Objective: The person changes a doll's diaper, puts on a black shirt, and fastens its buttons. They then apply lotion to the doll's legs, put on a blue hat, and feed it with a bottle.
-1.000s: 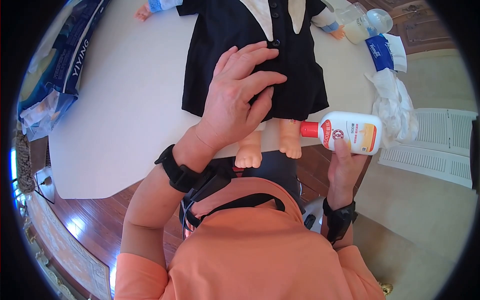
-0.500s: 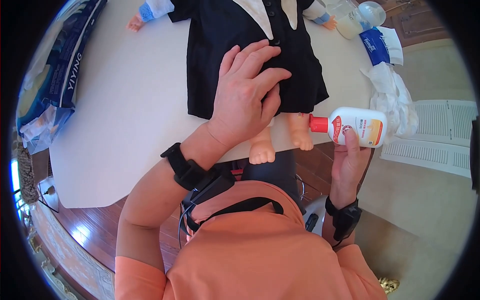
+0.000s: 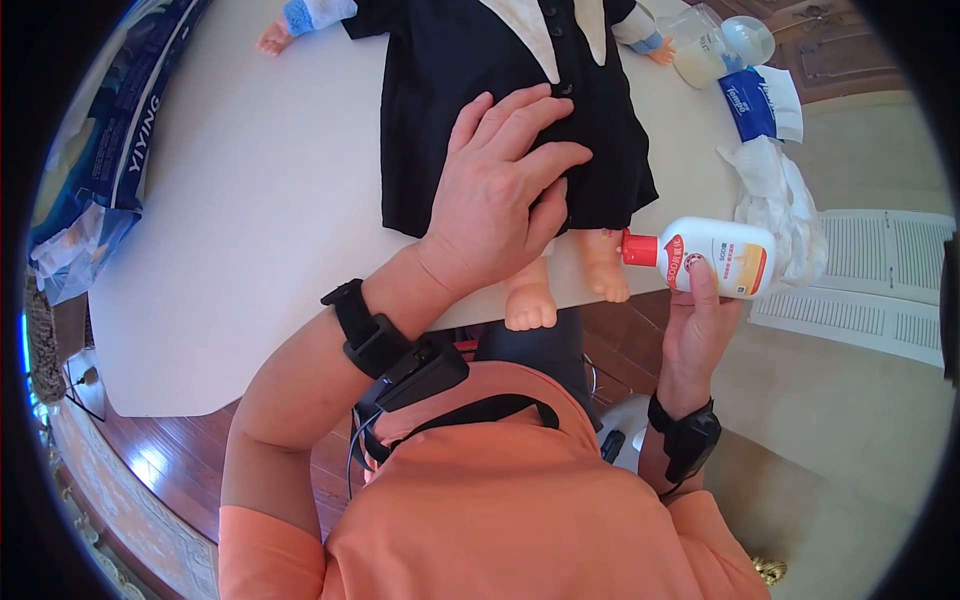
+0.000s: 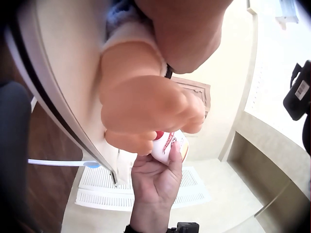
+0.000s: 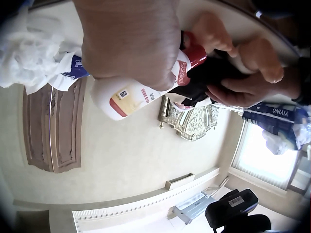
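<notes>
A doll in a black garment (image 3: 430, 120) with a pale pointed collar lies on its back on the white table (image 3: 240, 240). Its bare feet (image 3: 530, 307) reach past the table's near edge. My left hand (image 3: 505, 180) rests palm down on the lower front of the garment, fingers slightly bent and spread. In my right hand (image 3: 697, 335) is a white lotion bottle (image 3: 728, 250) with its red cap (image 3: 641, 249) on. It lies on its side in my grip, thumb over the label, and the cap points at the doll's legs. Fingers behind the bottle are hidden in the head view.
A blue YIYING package (image 3: 115, 150) lies along the table's left side. Toward the right edge are crumpled white tissues (image 3: 785, 215), a blue Tempo tissue pack (image 3: 750, 105) and a baby bottle (image 3: 700, 60) beside the doll's hand.
The doll's legs, my left hand on the garment and the lotion bottle in my right hand all appear slightly farther right. Both hands keep the same hold; the head view has shifted a little.
</notes>
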Action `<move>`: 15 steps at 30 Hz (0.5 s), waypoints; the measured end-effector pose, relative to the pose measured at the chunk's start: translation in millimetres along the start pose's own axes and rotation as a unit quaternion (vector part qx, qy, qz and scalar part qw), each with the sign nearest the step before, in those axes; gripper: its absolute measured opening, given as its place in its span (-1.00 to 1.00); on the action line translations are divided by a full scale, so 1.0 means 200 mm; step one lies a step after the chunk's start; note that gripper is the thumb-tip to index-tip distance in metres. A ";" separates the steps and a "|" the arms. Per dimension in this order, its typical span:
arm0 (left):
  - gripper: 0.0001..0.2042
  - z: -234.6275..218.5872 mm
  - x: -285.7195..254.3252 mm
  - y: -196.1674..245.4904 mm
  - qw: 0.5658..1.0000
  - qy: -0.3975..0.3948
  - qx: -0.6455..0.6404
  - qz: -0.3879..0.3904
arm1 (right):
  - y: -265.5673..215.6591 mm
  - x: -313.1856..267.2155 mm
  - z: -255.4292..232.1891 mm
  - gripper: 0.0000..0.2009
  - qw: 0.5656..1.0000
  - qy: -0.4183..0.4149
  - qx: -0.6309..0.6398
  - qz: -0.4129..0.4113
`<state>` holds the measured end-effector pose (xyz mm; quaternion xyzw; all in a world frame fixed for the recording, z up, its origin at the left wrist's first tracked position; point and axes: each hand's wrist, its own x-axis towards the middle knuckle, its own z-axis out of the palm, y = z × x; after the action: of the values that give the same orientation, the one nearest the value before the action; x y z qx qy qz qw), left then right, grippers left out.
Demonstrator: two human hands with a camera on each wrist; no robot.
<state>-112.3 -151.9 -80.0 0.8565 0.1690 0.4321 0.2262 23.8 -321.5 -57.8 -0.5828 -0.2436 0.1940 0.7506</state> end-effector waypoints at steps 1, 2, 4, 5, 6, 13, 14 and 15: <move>-0.73 0.00 0.00 0.00 1.000 0.001 -0.006 -0.001 | 0.00 0.00 0.00 -0.64 1.000 -0.002 -0.003 0.002; -0.73 0.00 0.00 0.00 1.000 0.002 -0.005 -0.002 | 0.00 0.01 0.00 -0.63 1.000 -0.004 -0.006 0.003; -0.73 0.00 0.00 0.00 1.000 0.002 -0.010 -0.004 | 0.00 0.01 0.00 -0.63 1.000 -0.001 -0.004 0.006; -0.73 0.00 0.00 0.00 1.000 0.002 -0.010 -0.004 | 0.00 0.01 -0.01 -0.63 1.000 0.002 -0.001 0.008; -0.72 0.00 0.00 0.00 1.000 0.003 -0.009 -0.002 | 0.00 0.01 -0.01 -0.63 1.000 0.003 -0.001 0.008; -0.72 0.00 0.00 0.00 1.000 -0.001 -0.004 0.001 | 0.01 0.00 -0.02 -0.62 1.000 0.011 0.005 0.009; -0.72 0.00 0.00 0.00 1.000 -0.001 -0.004 0.001 | 0.01 0.00 -0.02 -0.62 1.000 0.010 0.006 0.010; -0.72 0.00 0.00 0.00 1.000 0.000 -0.003 0.002 | 0.01 0.00 -0.02 -0.62 1.000 0.010 0.006 0.009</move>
<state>-113.0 -151.7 -80.4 0.8563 0.1659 0.4326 0.2283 26.4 -323.2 -59.7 -0.5825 -0.2297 0.1969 0.7545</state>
